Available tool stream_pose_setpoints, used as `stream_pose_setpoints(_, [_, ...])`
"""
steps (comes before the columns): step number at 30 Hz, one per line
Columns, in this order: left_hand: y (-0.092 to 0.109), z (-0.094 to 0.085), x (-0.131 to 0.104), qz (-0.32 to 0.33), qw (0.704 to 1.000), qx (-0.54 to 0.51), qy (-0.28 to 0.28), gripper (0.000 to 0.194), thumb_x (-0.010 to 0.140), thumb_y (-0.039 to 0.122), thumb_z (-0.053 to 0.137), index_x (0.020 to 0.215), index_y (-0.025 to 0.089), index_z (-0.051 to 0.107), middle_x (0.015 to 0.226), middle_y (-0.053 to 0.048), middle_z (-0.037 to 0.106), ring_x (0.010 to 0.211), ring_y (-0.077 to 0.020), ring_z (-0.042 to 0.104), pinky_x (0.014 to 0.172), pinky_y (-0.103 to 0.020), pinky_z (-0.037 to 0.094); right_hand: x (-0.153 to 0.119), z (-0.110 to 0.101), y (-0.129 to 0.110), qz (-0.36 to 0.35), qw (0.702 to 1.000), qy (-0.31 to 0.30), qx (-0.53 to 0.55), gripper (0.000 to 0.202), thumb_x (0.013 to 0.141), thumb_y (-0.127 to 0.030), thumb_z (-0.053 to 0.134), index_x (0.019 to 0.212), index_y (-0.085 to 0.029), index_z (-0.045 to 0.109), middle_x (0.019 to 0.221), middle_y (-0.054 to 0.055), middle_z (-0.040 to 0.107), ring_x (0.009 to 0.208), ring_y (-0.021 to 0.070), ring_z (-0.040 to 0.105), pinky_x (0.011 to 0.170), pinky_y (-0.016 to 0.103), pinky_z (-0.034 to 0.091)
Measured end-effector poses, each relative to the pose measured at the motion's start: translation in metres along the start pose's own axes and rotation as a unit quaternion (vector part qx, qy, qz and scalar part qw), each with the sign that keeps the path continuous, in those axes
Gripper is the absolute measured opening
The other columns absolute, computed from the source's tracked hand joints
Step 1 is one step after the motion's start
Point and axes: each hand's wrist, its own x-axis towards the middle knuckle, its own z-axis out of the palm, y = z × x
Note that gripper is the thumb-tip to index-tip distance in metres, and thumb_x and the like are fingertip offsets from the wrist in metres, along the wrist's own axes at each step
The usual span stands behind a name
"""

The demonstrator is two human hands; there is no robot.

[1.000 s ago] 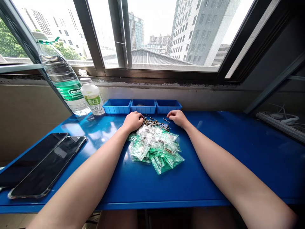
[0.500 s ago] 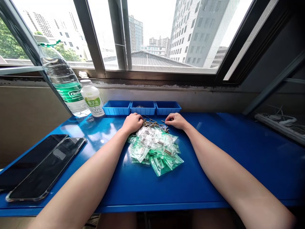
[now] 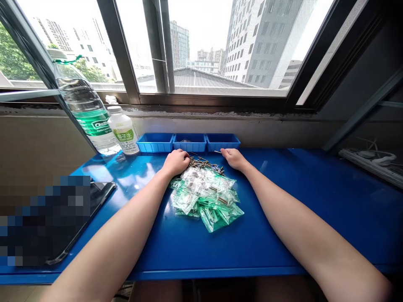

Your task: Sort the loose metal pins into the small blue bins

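Observation:
A loose pile of small brass-coloured pins (image 3: 204, 163) lies on the blue table (image 3: 201, 251). My left hand (image 3: 176, 162) rests at the pile's left edge, its fingers curled; what they hold, if anything, is hidden. Right of the pile, my right hand (image 3: 232, 158) pinches one thin metal pin (image 3: 217, 151) that points left, just in front of the right blue bin (image 3: 222, 144). Nearer to me, clear and green plastic packets (image 3: 206, 197) are heaped, some with pins inside.
Two more blue bins, a middle one (image 3: 189, 146) and a left one (image 3: 155, 146), stand along the wall. A large water bottle (image 3: 91, 113) and a smaller white bottle (image 3: 124, 132) are at back left. A phone (image 3: 97, 195) lies at left.
My right hand has moved slightly up, toward the right bin, with the pin now showing clearly at its fingertips. My left hand has hardly moved.

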Motion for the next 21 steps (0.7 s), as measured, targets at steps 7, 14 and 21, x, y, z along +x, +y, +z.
stream_pose_setpoints(7, [0.0,0.0,0.0,-0.002,1.0,0.0,-0.003,0.038,0.088,0.029,0.041,0.102,0.02,0.076,0.111,-0.009,0.069,0.107,-0.0275,0.061,0.096,-0.038,0.05,0.004,-0.004,0.0,0.053,0.978,0.063,0.192,0.034,0.086,-0.034,0.065,0.058,-0.017,0.056,0.051,-0.004,0.049,0.045,0.0074,0.04,0.047,0.022,0.03])
stream_pose_setpoints(14, [0.001,-0.001,0.0,-0.006,1.0,0.002,-0.002,0.038,0.088,0.028,0.042,0.102,0.02,0.076,0.112,-0.009,0.069,0.107,-0.0271,0.061,0.096,-0.037,0.049,0.007,-0.013,-0.015,0.211,0.887,0.192,0.363,0.022,0.085,-0.022,0.068,0.068,-0.015,0.057,0.054,-0.005,0.051,0.038,0.0036,0.04,0.033,0.016,0.025])
stream_pose_setpoints(21, [0.001,-0.001,0.0,-0.005,1.0,0.003,-0.005,0.039,0.088,0.029,0.041,0.103,0.019,0.076,0.112,-0.01,0.069,0.107,-0.0279,0.061,0.096,-0.038,0.05,0.008,-0.015,-0.019,0.252,0.857,0.228,0.386,0.024,0.09,-0.022,0.064,0.069,-0.015,0.055,0.052,-0.006,0.048,0.035,0.0024,0.039,0.03,0.015,0.026])
